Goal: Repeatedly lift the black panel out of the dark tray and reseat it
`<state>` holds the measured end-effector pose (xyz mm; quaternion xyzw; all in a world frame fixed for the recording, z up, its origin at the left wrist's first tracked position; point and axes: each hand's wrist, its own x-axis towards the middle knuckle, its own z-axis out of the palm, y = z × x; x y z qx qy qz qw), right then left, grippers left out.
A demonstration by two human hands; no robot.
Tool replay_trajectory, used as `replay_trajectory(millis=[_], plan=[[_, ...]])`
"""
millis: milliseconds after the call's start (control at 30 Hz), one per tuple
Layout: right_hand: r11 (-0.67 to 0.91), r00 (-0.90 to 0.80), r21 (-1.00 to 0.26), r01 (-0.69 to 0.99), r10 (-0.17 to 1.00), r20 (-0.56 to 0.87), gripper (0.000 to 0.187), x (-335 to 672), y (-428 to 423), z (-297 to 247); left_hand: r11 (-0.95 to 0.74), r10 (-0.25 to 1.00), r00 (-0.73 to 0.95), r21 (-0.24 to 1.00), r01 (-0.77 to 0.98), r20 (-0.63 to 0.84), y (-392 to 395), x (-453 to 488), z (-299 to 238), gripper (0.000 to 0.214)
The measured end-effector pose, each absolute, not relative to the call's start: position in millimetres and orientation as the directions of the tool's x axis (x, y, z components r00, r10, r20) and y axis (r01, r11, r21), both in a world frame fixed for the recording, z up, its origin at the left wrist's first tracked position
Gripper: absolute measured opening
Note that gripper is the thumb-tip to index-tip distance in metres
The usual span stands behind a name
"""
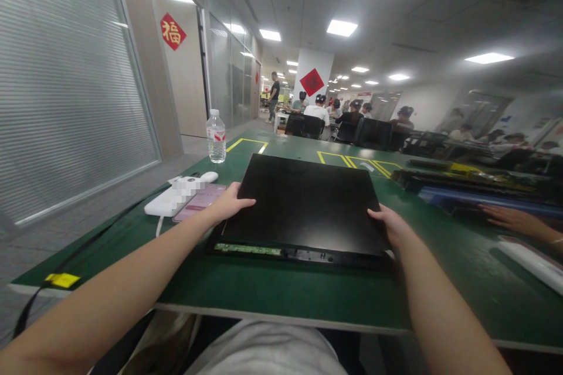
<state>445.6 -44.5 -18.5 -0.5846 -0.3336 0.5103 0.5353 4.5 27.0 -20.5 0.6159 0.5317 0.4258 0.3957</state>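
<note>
A flat black screen panel [308, 202] lies between my two hands, tilted slightly with its near edge lower. My left hand [229, 202] grips its left edge, the thumb on top and the other fingers mostly hidden. At the right edge my right hand [391, 224] holds the panel the same way, thumb on the face. Below the panel's near edge shows a black housing [334, 256] with a strip of green circuit board [248, 249] at its left. Whether the panel touches the housing is hidden.
On the green table [281, 293] a water bottle [216, 137], a white power strip [169, 199] and a phone [197, 202] stand to the left. A co-worker's hand [514, 218] is at the right, near blue and black parts [461, 196]. Yellow tape [347, 161] marks the far side.
</note>
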Motion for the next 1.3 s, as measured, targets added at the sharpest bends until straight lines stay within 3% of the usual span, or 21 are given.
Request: replay_trajectory(millis=[433,967,1300], plan=[[-0.231,0.257,-0.959,-0.162,0.929,-0.267,0.046,442,-45,-16,-0.103,0.994,0.068,0.967,0.233,0.090,22,7,-14,0.056],[-0.261,0.265,-0.956,-0.130,0.921,-0.287,0.055,444,-41,-20,-0.089,0.996,0.046,0.955,0.282,0.079,31,3,-23,0.051],[-0.254,0.260,-0.962,-0.100,0.926,-0.272,0.050,446,-41,-21,-0.101,0.995,0.059,0.931,0.350,0.086,30,2,-21,0.048]])
